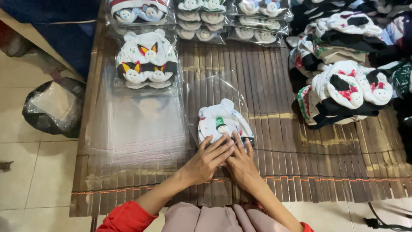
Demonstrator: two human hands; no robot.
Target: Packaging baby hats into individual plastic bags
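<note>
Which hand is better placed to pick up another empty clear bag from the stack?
Left, probably. Both hands press the bagged hat, but the left hand lies nearer the stack of clear bags; the right hand would have to cross over it.

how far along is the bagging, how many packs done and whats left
Done: sealed packs line the mat's far edge, and one more sits on the empty bags. In hand: the left hand and right hand press a hat bundle inside a clear bag. Left: the loose hat pile on the right.
</note>
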